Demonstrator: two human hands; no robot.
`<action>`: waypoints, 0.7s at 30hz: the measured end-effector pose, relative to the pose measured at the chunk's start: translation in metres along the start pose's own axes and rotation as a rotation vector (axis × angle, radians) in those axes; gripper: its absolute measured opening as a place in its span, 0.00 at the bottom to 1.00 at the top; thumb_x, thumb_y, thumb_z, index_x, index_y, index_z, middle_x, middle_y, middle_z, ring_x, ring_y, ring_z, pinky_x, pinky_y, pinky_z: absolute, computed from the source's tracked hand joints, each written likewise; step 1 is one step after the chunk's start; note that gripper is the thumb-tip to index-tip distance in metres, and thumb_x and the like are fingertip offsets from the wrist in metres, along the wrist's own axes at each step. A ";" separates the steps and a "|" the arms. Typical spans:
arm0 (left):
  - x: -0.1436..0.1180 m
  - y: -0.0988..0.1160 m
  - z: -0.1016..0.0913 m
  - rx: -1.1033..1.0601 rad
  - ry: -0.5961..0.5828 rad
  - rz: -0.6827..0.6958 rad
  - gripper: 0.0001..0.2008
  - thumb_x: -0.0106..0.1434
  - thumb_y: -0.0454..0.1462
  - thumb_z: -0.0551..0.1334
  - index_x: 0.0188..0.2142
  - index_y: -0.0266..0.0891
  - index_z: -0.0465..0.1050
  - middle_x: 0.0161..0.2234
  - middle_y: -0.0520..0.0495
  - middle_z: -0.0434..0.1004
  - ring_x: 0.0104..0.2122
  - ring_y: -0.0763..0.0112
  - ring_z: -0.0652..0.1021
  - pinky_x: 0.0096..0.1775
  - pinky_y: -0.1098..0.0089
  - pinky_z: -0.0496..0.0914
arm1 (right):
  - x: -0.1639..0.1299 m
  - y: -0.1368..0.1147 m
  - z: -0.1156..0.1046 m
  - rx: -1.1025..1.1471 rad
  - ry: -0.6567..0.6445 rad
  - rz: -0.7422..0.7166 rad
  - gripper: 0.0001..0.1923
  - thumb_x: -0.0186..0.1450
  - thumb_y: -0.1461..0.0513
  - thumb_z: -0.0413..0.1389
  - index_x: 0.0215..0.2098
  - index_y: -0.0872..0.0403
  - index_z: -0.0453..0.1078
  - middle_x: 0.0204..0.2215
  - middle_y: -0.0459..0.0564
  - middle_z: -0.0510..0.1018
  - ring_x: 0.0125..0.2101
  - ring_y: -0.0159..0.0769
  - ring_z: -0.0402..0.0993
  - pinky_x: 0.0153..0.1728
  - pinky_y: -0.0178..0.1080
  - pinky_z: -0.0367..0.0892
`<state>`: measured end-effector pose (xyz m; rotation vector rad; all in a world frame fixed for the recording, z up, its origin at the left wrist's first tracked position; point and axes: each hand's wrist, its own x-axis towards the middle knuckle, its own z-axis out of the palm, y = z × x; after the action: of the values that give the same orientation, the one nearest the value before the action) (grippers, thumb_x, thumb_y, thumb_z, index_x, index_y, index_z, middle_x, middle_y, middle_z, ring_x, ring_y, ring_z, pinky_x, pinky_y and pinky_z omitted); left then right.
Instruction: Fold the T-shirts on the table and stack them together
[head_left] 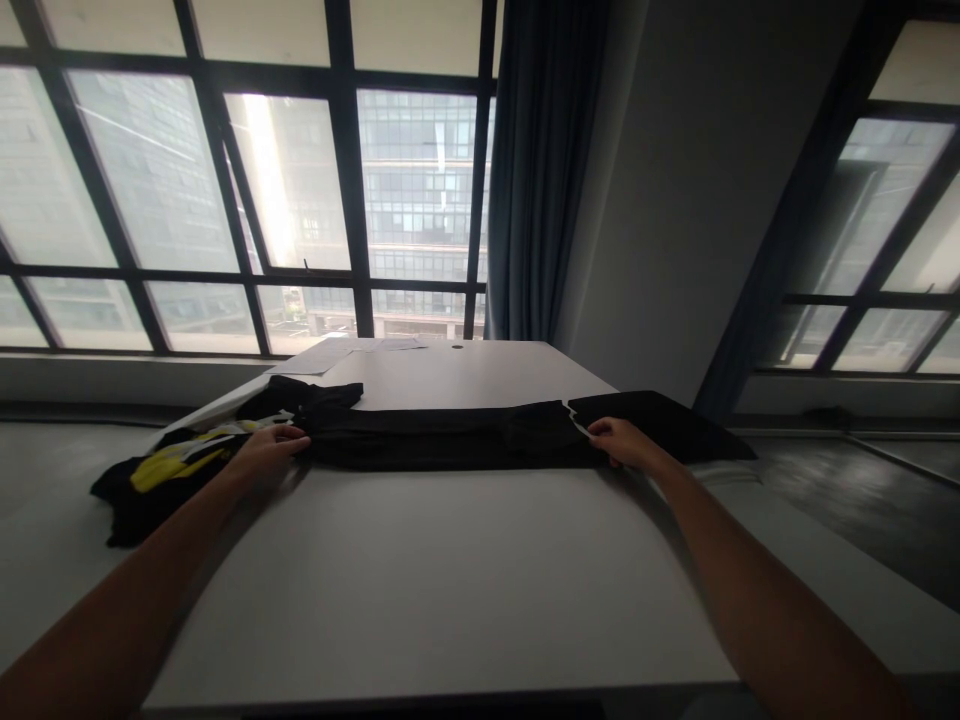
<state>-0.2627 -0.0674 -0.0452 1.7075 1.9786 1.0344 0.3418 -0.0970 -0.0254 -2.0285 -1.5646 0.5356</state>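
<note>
A white bench [450, 580] — black cloth [435, 438] runs lengthwise across its middle, with a black-and-yellow clothing heap [176, 465] at the left edge, a flat dark piece [660, 420] by the right — and loose papers [315, 357] toward the far end.

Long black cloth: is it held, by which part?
The right hand holds the long black cloth by its right end; whether the left hand grips its left end is unclear.
</note>
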 end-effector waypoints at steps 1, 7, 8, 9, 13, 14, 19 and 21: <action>0.000 -0.001 0.001 -0.007 -0.004 -0.004 0.23 0.46 0.51 0.66 0.36 0.38 0.77 0.27 0.47 0.80 0.31 0.58 0.79 0.32 0.67 0.70 | -0.002 0.000 0.001 0.062 -0.039 0.021 0.18 0.67 0.61 0.55 0.54 0.60 0.68 0.31 0.52 0.79 0.17 0.25 0.67 0.18 0.29 0.58; 0.004 -0.011 0.002 0.073 -0.002 0.103 0.20 0.47 0.49 0.65 0.36 0.38 0.77 0.27 0.47 0.79 0.31 0.58 0.79 0.35 0.64 0.70 | -0.009 0.004 0.002 0.267 -0.235 0.114 0.28 0.63 0.66 0.60 0.60 0.60 0.62 0.22 0.44 0.72 0.18 0.26 0.68 0.15 0.26 0.53; 0.005 -0.012 0.001 0.083 0.004 0.114 0.19 0.48 0.48 0.64 0.36 0.39 0.77 0.28 0.47 0.80 0.32 0.57 0.79 0.37 0.64 0.70 | -0.009 0.003 0.001 0.283 -0.212 0.125 0.26 0.63 0.67 0.59 0.60 0.60 0.62 0.22 0.44 0.71 0.17 0.26 0.69 0.15 0.26 0.54; 0.006 -0.012 0.000 0.092 0.009 0.120 0.18 0.48 0.47 0.64 0.35 0.39 0.77 0.30 0.46 0.81 0.34 0.56 0.80 0.39 0.63 0.70 | -0.009 0.003 0.001 0.295 -0.173 0.142 0.24 0.64 0.67 0.58 0.59 0.60 0.63 0.23 0.44 0.71 0.17 0.25 0.69 0.15 0.26 0.56; 0.009 -0.013 -0.002 0.129 0.015 0.105 0.16 0.48 0.45 0.63 0.35 0.41 0.78 0.35 0.45 0.83 0.39 0.54 0.80 0.44 0.61 0.70 | -0.004 0.001 0.000 0.275 -0.006 0.209 0.19 0.66 0.64 0.56 0.55 0.58 0.67 0.28 0.47 0.74 0.17 0.26 0.69 0.15 0.27 0.60; 0.010 -0.013 -0.002 0.141 0.008 0.093 0.16 0.47 0.45 0.63 0.34 0.41 0.78 0.34 0.45 0.83 0.39 0.54 0.80 0.44 0.61 0.71 | -0.002 0.001 -0.001 0.240 0.025 0.208 0.19 0.66 0.63 0.56 0.54 0.58 0.67 0.28 0.48 0.75 0.16 0.26 0.69 0.15 0.28 0.60; 0.009 -0.016 -0.005 0.201 -0.211 0.011 0.12 0.42 0.42 0.62 0.28 0.42 0.77 0.24 0.50 0.79 0.31 0.56 0.80 0.35 0.64 0.73 | 0.001 0.003 -0.003 -0.142 0.126 0.122 0.20 0.63 0.63 0.57 0.53 0.58 0.70 0.35 0.54 0.80 0.23 0.31 0.74 0.24 0.32 0.66; 0.007 -0.017 -0.008 0.231 -0.330 0.010 0.16 0.39 0.41 0.63 0.30 0.41 0.78 0.23 0.51 0.77 0.29 0.57 0.79 0.32 0.64 0.73 | -0.002 0.001 -0.004 -0.343 0.099 0.112 0.21 0.60 0.64 0.59 0.52 0.54 0.72 0.40 0.55 0.81 0.32 0.38 0.78 0.31 0.35 0.69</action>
<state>-0.2817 -0.0633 -0.0505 1.8648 1.9299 0.4975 0.3441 -0.0997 -0.0231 -2.3675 -1.5750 0.2116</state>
